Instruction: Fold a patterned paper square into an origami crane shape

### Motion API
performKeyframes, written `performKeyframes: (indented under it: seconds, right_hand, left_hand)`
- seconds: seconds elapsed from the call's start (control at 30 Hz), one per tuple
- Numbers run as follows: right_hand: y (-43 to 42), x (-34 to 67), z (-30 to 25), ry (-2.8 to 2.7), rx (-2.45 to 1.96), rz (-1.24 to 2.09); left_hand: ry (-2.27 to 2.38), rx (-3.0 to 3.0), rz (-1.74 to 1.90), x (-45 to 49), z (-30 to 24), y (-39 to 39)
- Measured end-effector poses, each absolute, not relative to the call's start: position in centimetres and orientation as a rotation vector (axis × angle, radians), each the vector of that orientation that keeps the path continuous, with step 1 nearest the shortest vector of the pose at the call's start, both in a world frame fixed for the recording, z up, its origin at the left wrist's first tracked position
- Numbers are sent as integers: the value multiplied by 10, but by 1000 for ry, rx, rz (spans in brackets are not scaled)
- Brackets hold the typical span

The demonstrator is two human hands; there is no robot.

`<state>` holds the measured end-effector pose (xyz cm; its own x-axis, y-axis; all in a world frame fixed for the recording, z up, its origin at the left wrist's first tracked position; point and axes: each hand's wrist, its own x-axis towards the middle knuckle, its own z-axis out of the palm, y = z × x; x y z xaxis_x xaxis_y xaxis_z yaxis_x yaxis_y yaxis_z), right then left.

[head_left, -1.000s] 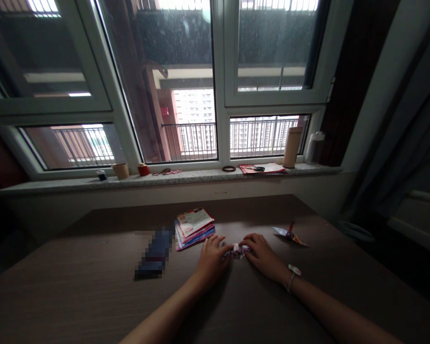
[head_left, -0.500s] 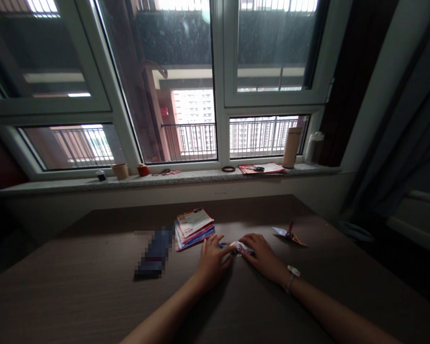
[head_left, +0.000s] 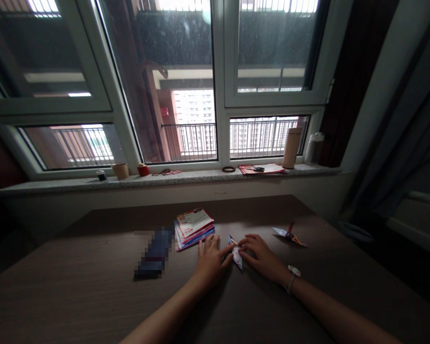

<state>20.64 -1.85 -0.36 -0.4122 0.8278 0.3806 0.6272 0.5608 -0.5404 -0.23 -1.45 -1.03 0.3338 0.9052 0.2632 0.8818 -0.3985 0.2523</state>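
A small folded piece of patterned paper [head_left: 236, 252] lies on the dark wooden table [head_left: 93, 296] between my hands. My left hand [head_left: 210, 260] pinches its left side with thumb and fingers. From the right, my right hand [head_left: 261, 255] presses its fingertips on the same paper. A bracelet sits on my right wrist. A finished folded paper figure [head_left: 289, 236] rests on the table to the right of my hands.
A stack of coloured paper sheets [head_left: 193, 227] lies just behind my left hand, and a blurred dark object [head_left: 154, 253] to its left. The windowsill [head_left: 200, 177] holds small cups, a ring, papers with scissors [head_left: 261, 168] and a tall flask [head_left: 292, 147].
The paper piece has turned from lying sideways between my hands to pointing away and toward me. Both hands shifted slightly around it.
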Motion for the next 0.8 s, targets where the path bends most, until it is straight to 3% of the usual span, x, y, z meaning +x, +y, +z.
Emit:
performKeyframes:
  seconds: [0.4,0.8]
  right_hand:
    - [-20,205,-4,-2201,-1135,341]
    - [-20,206,-2,-2247,-1099,332]
  left_hand:
    - [1605,2547,778,-3,-9,-13]
    - [1675,2492,722,0,-5,-17]
